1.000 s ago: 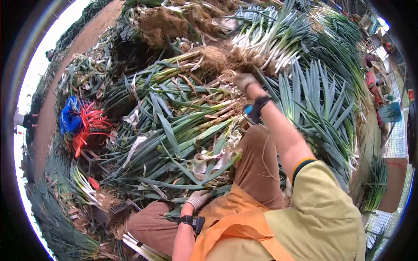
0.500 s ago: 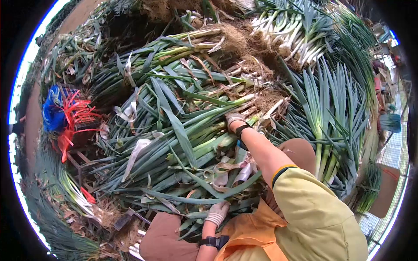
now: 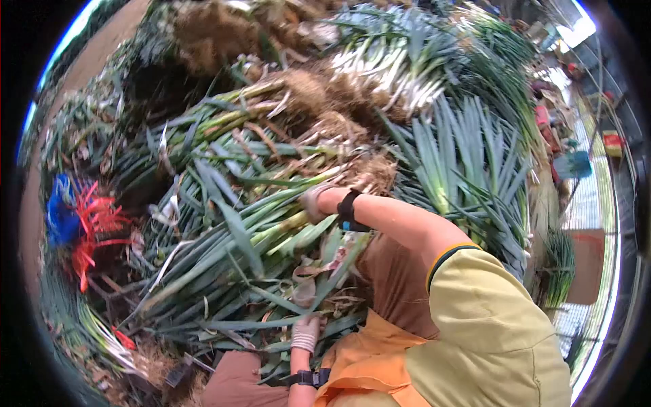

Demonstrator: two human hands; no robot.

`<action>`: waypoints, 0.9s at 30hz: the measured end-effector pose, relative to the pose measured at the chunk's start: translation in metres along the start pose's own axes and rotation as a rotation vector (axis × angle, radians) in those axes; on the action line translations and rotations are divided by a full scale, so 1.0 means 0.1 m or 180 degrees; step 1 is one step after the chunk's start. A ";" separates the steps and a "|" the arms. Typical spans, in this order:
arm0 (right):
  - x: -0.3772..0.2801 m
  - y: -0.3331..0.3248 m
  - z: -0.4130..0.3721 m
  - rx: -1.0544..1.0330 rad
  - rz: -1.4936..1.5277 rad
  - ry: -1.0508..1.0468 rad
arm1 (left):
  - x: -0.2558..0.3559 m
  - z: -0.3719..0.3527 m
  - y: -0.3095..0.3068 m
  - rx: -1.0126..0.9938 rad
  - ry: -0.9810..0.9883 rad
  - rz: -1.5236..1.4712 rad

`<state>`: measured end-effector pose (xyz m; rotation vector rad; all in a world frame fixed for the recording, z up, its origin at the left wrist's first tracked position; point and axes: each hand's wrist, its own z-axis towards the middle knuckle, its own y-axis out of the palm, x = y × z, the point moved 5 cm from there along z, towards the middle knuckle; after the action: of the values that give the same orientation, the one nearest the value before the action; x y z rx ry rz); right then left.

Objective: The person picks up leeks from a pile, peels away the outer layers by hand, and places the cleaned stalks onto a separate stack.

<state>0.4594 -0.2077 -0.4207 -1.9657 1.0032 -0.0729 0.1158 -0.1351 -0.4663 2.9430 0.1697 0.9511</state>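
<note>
A large heap of leeks [image 3: 203, 285] lies before me, roots toward the upper right and green leaves toward the lower left. My right hand [image 3: 316, 205], in a pale glove, is closed around leek stalks [image 3: 291, 222] just below their tan roots [image 3: 374, 173]. Nearer my body, my left hand [image 3: 306, 332] wears a striped glove, its slightly blurred fingers bent over leek leaves [image 3: 271, 325]. Dry, peeling leaves [image 3: 303, 293] hang between my two hands.
White-stemmed leeks [image 3: 407, 64] lie piled at the back, with another leafy bunch [image 3: 461, 163] at the right. Red ties [image 3: 98, 210] and blue material [image 3: 62, 210] sit at the left. A cardboard piece [image 3: 584, 264] stands far right. My bent knee [image 3: 400, 278] borders the heap.
The view has swung right, so the heap and both hands appear farther left. My right hand stays at the same stalks. More of my bent leg shows beneath my right arm.
</note>
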 end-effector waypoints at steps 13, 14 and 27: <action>-1.64 -1.67 -3.28 0.2163 -0.1282 -0.0714 | 2.46 -1.24 0.20 -0.2193 0.2033 -0.3955; -1.60 -1.66 -3.41 0.2362 -0.1075 -0.0686 | 2.51 -1.40 0.23 -0.1590 0.2203 -0.3707; -2.05 -0.03 -2.93 0.2718 0.1509 -0.0662 | 2.86 -2.17 -0.97 0.1064 0.3846 -0.0667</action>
<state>0.2034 -0.2717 -0.1792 -0.9213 1.0418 -0.0227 0.2101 -0.0036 -0.1315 2.0242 0.6781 2.6531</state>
